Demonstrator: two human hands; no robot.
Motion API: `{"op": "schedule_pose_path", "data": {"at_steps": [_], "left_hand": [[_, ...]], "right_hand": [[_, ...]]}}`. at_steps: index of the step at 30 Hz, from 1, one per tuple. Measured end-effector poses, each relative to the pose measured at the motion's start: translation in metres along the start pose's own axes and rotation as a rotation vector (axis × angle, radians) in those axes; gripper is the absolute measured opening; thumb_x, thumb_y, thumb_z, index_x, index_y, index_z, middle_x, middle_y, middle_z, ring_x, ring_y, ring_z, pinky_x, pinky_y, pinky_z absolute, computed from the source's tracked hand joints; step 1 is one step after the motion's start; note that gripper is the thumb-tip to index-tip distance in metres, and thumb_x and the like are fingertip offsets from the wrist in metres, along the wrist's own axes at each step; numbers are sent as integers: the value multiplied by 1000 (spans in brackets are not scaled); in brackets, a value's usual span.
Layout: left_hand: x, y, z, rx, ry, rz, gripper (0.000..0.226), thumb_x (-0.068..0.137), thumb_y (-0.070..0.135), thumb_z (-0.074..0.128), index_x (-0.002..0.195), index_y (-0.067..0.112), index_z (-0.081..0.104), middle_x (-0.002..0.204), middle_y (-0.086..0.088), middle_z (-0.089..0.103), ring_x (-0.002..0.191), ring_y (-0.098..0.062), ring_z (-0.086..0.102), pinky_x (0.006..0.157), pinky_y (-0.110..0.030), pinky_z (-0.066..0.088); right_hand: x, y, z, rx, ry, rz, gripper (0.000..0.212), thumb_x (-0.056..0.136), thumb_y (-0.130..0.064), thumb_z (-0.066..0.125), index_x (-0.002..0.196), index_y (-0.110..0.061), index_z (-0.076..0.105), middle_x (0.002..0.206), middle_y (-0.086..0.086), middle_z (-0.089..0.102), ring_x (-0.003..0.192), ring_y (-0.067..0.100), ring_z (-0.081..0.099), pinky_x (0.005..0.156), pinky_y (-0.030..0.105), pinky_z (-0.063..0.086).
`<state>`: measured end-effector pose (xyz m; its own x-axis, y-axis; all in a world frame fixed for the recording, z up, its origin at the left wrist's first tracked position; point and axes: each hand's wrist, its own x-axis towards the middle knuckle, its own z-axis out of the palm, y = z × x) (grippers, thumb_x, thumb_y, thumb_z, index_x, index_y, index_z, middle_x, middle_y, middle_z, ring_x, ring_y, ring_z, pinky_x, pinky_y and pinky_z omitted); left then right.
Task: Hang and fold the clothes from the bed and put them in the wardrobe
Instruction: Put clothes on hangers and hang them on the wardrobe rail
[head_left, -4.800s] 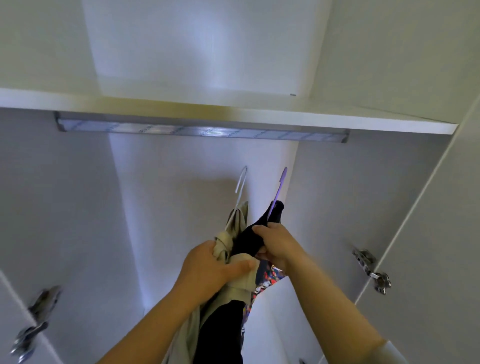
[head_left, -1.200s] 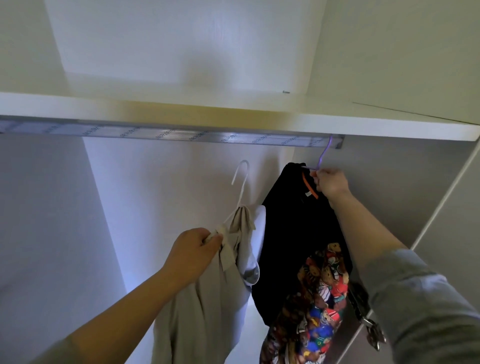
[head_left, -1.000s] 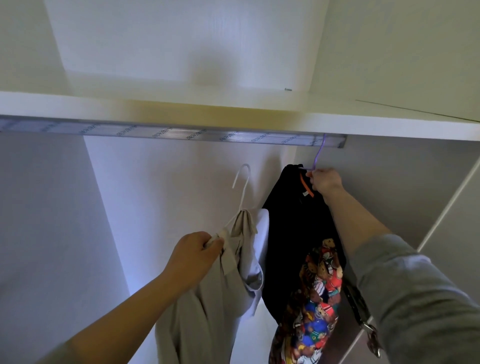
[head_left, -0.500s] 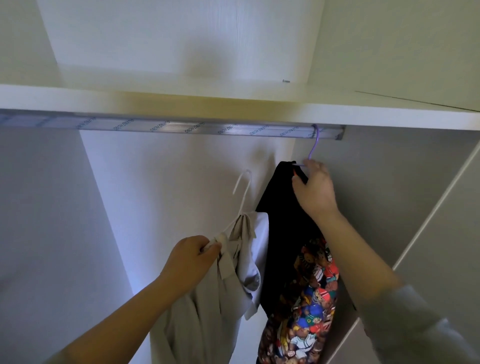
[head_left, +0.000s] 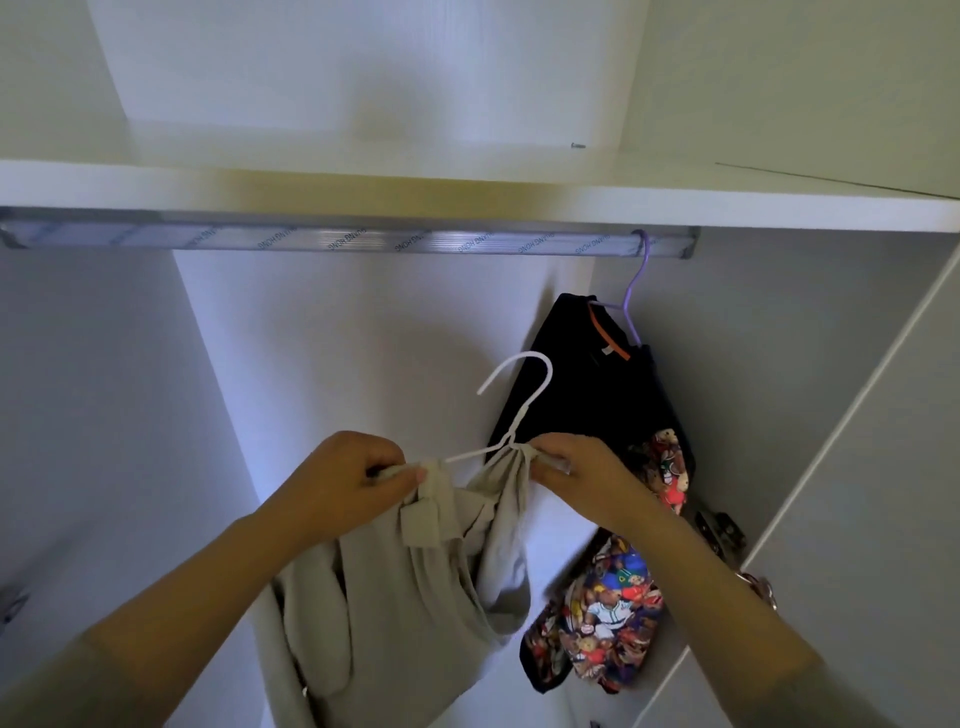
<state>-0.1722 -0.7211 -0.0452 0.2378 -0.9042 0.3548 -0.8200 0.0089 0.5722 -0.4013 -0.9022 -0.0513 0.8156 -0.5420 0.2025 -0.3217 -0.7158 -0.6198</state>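
Hands (head_left: 358, 478) at work inside a white wardrobe: a person's two bare hands hold one white wire hanger (head_left: 519, 410) between them. The left hand is curled around the hanger's left shoulder, thumb and fingers pinching it together with a fold of the beige garment (head_left: 415, 597). The right hand (head_left: 582, 473) pinches the hanger's right shoulder and the cloth gathered there. The white hook rises from between the two grips and is caught on nothing. The beige garment drops from both grips, bunched, past the forearms to the lower edge of the view.

Above the grips runs one metal rail (head_left: 363, 241), fixed under one white shelf (head_left: 467, 197). Pale lettering repeats along the rail, upside down, and appears to read "GUANG HONG".

Up and to the right of the right hand, a second hanger, the purple hanger (head_left: 636, 291), is hooked over the rail's far right end. It carries the second garment, a black top (head_left: 587, 400) with an orange strip inside the collar and a small white tag too small to read. Its lower part, behind and below the right wrist, shows a bright print of cartoon bears in caps; any writing there cannot be made out.

One metal hinge (head_left: 722, 530) sits just beyond the right forearm, on the wardrobe's right side.
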Motion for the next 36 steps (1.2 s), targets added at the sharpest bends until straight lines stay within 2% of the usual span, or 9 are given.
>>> {"op": "schedule_pose_path", "data": {"at_steps": [3, 9, 17, 25, 31, 32, 34, 35, 36], "left_hand": [[-7, -4, -10, 52, 0, 22, 48, 87, 38, 65, 48, 29, 39, 51, 9, 46, 50, -7, 49, 52, -14, 40], [-10, -10, -23, 216, 69, 64, 39, 89, 48, 59, 56, 33, 43, 55, 10, 45, 54, -8, 48, 55, -16, 37], [-19, 10, 1, 67, 81, -44, 32, 93, 36, 58, 122, 21, 58, 114, 13, 50, 105, -8, 49, 91, -21, 41], [-19, 17, 11, -4, -43, -117, 27, 95, 34, 56, 119, 23, 56, 114, 7, 57, 102, -10, 55, 90, -21, 47], [-1, 19, 8, -100, 43, -169, 17, 93, 30, 61, 109, 24, 61, 106, 6, 62, 97, -10, 61, 90, -33, 53], [2, 20, 8, -116, 55, -183, 17, 92, 30, 61, 108, 24, 61, 106, 7, 63, 96, -10, 61, 88, -32, 53], [7, 23, 8, -145, 76, -204, 16, 92, 30, 61, 107, 25, 61, 104, 7, 64, 93, -10, 62, 84, -29, 53], [9, 24, 8, -157, 84, -210, 15, 92, 30, 61, 106, 25, 61, 103, 8, 64, 92, -10, 63, 83, -28, 53], [11, 24, 8, -164, 90, -215, 15, 92, 30, 61, 106, 25, 61, 102, 8, 64, 92, -9, 63, 82, -27, 53]], "right_hand": [[-6, -15, 12, 33, 23, -63, 27, 96, -15, 60, 73, -1, 54, 67, 12, 48, 61, 7, 42, 60, 23, 34], [-19, -41, 24, 289, 76, -35, 47, 96, -13, 60, 57, -31, 40, 56, -13, 36, 54, 3, 35, 55, 16, 30], [-29, -38, 26, 400, 333, 347, 38, 94, -15, 62, 60, -12, 44, 49, -7, 33, 43, 5, 29, 44, 16, 25], [-8, -39, -17, 327, 498, 488, 38, 94, -15, 57, 61, -13, 38, 55, 1, 33, 51, 14, 31, 41, 18, 22], [30, -52, -50, 406, 531, 522, 31, 95, -17, 51, 86, 8, 66, 71, 24, 54, 68, 31, 52, 63, 28, 45], [38, -52, -56, 413, 545, 522, 32, 95, -16, 49, 95, 13, 64, 76, 26, 55, 114, 40, 50, 68, 33, 47], [52, -51, -66, 412, 562, 502, 29, 95, -13, 47, 95, 12, 61, 81, 22, 54, 89, 12, 36, 70, 35, 43], [59, -50, -71, 404, 575, 498, 29, 95, -11, 46, 99, 13, 61, 86, 22, 60, 79, 32, 57, 74, 37, 46], [65, -49, -75, 396, 587, 498, 29, 95, -11, 47, 103, 13, 62, 95, 24, 65, 106, 40, 63, 81, 39, 50]]}}
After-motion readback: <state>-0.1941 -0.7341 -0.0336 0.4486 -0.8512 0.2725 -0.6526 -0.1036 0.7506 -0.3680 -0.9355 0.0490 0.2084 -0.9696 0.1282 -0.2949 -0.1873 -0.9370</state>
